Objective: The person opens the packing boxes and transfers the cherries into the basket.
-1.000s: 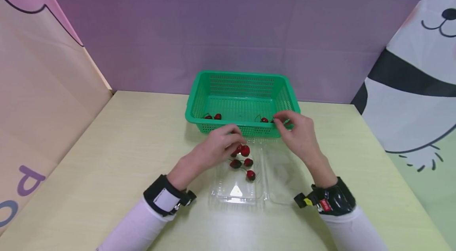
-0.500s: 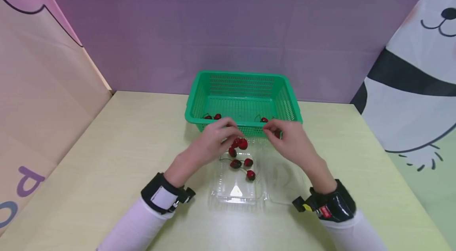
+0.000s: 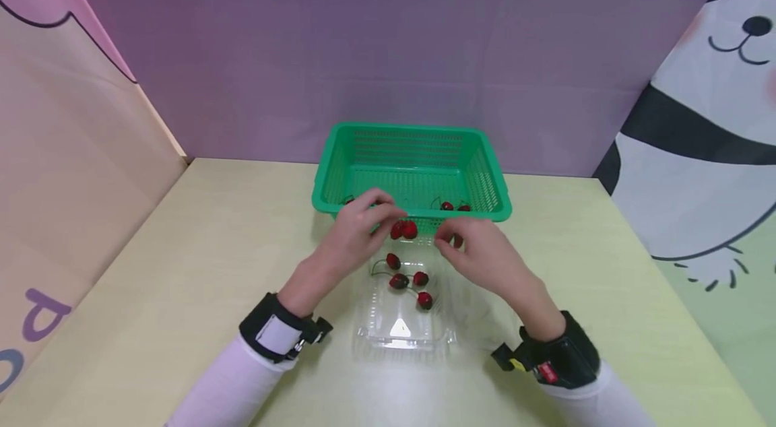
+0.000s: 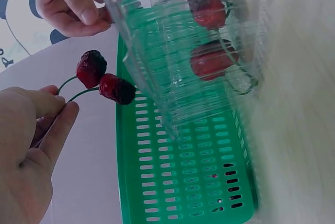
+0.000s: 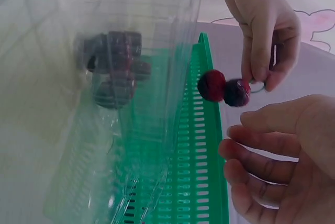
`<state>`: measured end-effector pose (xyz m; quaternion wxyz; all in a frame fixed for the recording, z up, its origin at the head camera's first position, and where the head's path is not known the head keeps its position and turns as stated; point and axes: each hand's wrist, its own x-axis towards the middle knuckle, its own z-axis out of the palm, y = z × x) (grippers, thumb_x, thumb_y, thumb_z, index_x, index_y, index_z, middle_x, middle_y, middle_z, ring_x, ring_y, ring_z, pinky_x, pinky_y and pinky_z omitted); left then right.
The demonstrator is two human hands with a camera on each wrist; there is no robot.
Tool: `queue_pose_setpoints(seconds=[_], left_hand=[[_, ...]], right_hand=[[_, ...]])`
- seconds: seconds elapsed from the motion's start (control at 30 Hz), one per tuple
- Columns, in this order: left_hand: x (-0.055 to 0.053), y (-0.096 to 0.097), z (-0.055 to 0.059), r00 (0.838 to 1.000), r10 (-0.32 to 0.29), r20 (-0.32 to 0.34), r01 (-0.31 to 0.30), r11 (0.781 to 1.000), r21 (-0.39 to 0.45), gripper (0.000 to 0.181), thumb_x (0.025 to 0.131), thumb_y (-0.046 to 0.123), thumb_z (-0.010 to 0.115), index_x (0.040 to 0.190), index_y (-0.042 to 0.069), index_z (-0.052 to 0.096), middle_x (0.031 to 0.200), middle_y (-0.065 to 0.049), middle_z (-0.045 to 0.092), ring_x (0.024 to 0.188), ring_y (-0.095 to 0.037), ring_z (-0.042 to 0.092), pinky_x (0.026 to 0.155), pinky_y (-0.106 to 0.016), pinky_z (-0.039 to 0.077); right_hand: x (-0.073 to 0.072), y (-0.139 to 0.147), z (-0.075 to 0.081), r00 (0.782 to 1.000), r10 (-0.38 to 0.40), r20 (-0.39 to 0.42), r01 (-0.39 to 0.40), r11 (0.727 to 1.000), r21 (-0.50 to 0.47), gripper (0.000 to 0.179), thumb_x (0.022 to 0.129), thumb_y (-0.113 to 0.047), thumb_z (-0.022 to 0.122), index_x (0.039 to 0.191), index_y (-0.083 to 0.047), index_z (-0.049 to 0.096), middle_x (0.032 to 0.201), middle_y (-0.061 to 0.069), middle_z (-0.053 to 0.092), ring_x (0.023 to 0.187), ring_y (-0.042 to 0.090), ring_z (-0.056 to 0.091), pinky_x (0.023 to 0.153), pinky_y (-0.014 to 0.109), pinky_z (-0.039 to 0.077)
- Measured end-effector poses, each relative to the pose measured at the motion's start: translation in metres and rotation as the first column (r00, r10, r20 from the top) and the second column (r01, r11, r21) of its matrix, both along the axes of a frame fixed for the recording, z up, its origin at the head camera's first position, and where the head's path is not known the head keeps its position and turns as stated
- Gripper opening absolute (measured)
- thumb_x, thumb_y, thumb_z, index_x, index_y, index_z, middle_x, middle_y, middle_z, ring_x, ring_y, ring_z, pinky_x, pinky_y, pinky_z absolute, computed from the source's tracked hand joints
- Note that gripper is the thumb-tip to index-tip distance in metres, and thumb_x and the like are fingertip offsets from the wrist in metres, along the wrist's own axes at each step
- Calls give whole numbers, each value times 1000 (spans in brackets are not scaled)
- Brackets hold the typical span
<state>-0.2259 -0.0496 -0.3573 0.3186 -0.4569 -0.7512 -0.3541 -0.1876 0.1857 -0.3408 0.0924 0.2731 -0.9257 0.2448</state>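
Observation:
My left hand (image 3: 360, 228) pinches the thin green stems of two dark red cherries (image 4: 116, 89), which hang off the fingertips above the far end of a clear plastic clamshell box (image 3: 397, 329). Several more cherries (image 3: 398, 281) lie in that box, stems attached. To the right, my right hand (image 3: 475, 252) is bent in a pinch, with a cherry (image 3: 458, 240) showing between thumb and fingers; its stem is hidden. In the right wrist view the fingers of the right hand (image 5: 277, 161) curl loosely, and that cherry cannot be seen there.
Behind the box stands a green perforated basket (image 3: 412, 174) with a few cherries (image 3: 447, 206) along its near side; my left hand partly covers others. The box's clear lid (image 3: 479, 312) lies opened to the right. A purple cloth (image 3: 400, 36) hangs behind the table.
My right hand has drawn back from the basket toward the box, bringing a cherry along. The left hand has lifted its cherry pair slightly up and away; another cherry now lies apart in the box.

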Motion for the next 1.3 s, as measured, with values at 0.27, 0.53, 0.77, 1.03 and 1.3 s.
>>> queue_pose_setpoints(seconds=[0.27,0.53,0.77,1.03,1.3], left_hand=[[-2,-3,3,997,74,15,-75,993,92,18,80,-15,73,92,-2,73,94,-8,58,81,-19,61,72,-13,47],[-3,-6,7,989,144,39,-148,977,154,15,84,-14,68,93,-2,73,94,-7,58,79,-18,63,69,-12,48],[-6,-9,9,980,189,55,-197,950,241,14,85,-14,67,93,-3,73,94,-9,58,83,-20,65,73,-14,51],[-10,-13,9,975,217,49,-222,927,302,14,85,-13,68,94,-4,73,94,-11,57,77,-20,63,68,-15,51],[-13,-17,6,965,251,70,-260,919,295,14,86,-13,67,96,-5,72,96,-11,57,78,-20,63,70,-14,51]], right_hand=[[3,-16,-2,999,42,7,-42,995,87,10,87,-12,76,95,-9,73,89,-4,67,83,17,62,74,26,50],[10,-28,-2,994,79,82,-94,975,203,20,84,-13,79,102,-6,72,97,0,66,96,21,63,85,31,48],[22,-30,2,983,92,161,-139,938,316,23,83,-16,80,103,-10,72,100,-1,65,96,18,61,82,30,49],[32,-37,0,972,175,157,-226,880,418,13,82,-16,80,93,-13,73,86,-6,63,80,12,59,72,26,48],[34,-45,-11,963,221,154,-268,844,465,19,82,-12,76,74,-17,60,70,-11,47,65,10,45,65,24,42]])
